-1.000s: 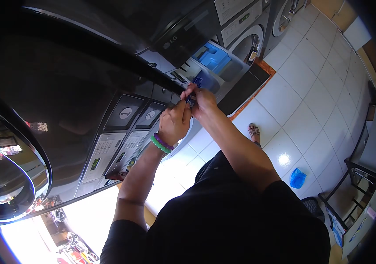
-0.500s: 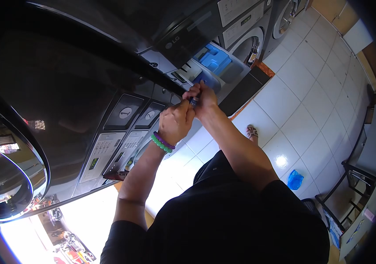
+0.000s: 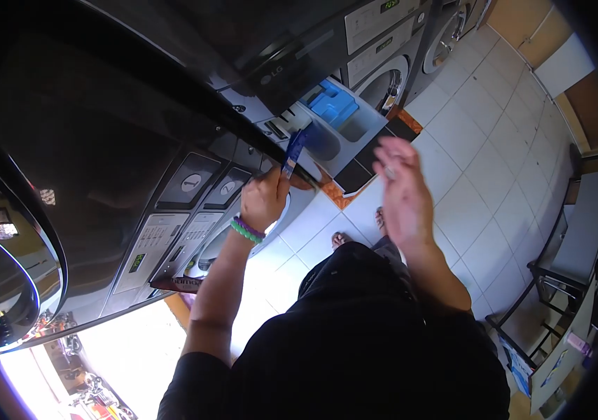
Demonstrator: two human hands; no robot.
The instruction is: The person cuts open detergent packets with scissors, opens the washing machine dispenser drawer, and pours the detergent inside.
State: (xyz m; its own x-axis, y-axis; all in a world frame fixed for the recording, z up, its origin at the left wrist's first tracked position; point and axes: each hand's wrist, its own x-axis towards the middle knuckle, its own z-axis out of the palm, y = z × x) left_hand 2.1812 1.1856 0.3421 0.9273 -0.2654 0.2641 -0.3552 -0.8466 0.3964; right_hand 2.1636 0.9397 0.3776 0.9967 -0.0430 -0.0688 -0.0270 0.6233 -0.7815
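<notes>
A slim blue packet [image 3: 295, 150] is held pinched in the closed fingers of the left hand [image 3: 262, 201], beside the pulled-out drawer [image 3: 363, 127] just beyond those fingertips. The right hand [image 3: 408, 203] is held apart, empty, fingers loosely open. A steady pinch is called for.

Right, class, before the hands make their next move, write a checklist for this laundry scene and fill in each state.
1. Detergent drawer pulled open: ok.
2. Blue insert inside the drawer: ok; whether it is fully seated, cannot tell.
3. Left hand gripping the blue sachet: ok.
4. Sachet torn open: cannot tell; no tear is clear at this size.
5. Sachet directly above a drawer compartment: cannot tell; they look close, but one view does not settle it.
6. Right hand free: ok; its fingers are spread and nothing shows in it.
</notes>
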